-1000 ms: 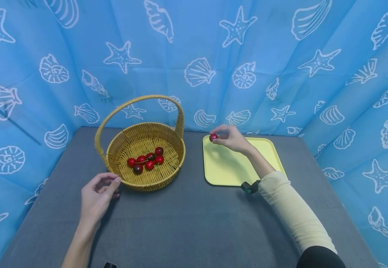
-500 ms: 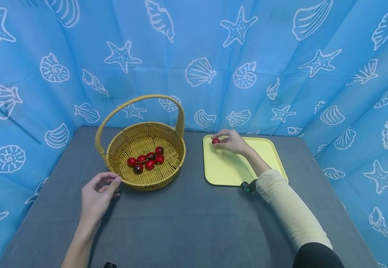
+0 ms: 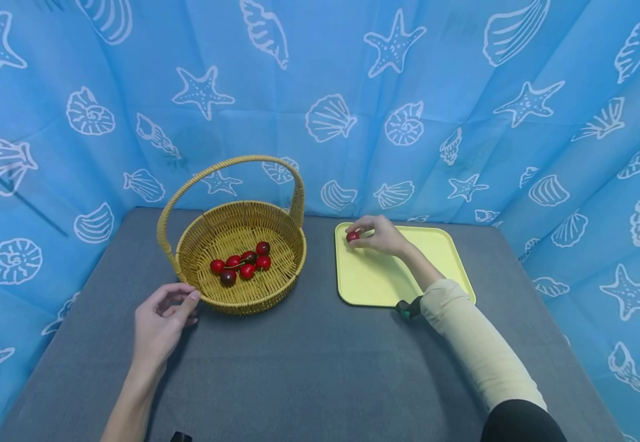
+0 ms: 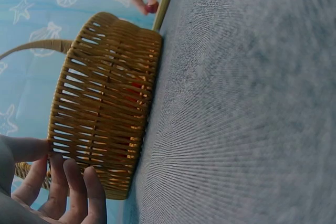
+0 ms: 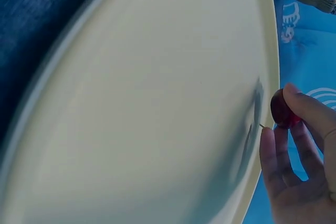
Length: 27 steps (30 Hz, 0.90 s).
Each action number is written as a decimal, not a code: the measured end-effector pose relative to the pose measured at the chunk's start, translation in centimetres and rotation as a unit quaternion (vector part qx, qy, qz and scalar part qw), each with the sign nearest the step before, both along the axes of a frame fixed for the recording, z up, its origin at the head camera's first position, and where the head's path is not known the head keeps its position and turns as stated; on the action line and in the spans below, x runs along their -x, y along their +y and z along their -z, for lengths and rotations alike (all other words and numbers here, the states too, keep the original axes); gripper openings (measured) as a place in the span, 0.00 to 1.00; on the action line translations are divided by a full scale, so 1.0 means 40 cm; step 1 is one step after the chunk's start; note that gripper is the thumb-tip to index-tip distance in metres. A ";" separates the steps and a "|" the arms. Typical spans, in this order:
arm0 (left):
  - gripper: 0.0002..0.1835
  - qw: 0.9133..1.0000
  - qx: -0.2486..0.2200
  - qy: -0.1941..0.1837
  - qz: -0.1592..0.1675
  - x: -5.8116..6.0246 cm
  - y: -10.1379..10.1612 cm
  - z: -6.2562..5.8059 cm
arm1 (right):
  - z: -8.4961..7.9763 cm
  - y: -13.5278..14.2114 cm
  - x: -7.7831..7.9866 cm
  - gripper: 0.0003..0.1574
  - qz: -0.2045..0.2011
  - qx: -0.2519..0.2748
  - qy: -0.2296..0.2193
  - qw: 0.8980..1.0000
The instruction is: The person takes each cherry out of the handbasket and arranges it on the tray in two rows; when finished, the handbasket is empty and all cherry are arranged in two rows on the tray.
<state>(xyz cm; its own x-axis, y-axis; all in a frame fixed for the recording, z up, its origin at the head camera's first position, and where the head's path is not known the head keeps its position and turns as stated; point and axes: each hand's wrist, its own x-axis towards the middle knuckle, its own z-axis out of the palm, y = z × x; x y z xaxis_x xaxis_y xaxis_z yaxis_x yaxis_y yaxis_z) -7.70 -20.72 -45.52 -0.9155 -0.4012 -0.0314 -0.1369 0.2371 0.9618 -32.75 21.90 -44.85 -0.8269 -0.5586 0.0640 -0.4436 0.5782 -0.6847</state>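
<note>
Grey table point(image 3: 309, 368) – wicker basket point(image 3: 231, 220), yellow tray point(image 3: 366, 282) atop.

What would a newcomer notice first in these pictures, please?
Probably the golden wicker basket, left of centre on the grey table, with red and dark cherries inside and the left hand pinching its rim. Next, the bright yellow tray to its right, where the right hand holds a single cherry near the far left corner. Behind hangs a blue curtain with white shells and starfish.

Cherries point(image 3: 247, 271) red to near-black; basket point(image 3: 245, 305) golden weave; tray point(image 3: 366, 285) plain yellow; bench point(image 3: 298, 368) grey; curtain point(image 3: 320, 61) blue, white shell-and-starfish print.
</note>
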 end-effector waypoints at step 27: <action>0.14 1.000 0.002 0.009 0.008 0.001 -0.005 0.005 | 0.005 -0.008 0.003 0.24 0.011 -0.011 0.001 1.000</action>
<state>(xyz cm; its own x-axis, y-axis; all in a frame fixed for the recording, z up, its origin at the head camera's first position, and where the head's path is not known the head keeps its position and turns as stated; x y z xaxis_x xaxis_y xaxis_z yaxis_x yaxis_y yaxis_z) -7.74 -20.91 -45.72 -0.9224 -0.3859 -0.0134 -0.1154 0.2424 0.9633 -32.88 21.57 -45.03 -0.8394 -0.5409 0.0537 -0.4319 0.6035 -0.6703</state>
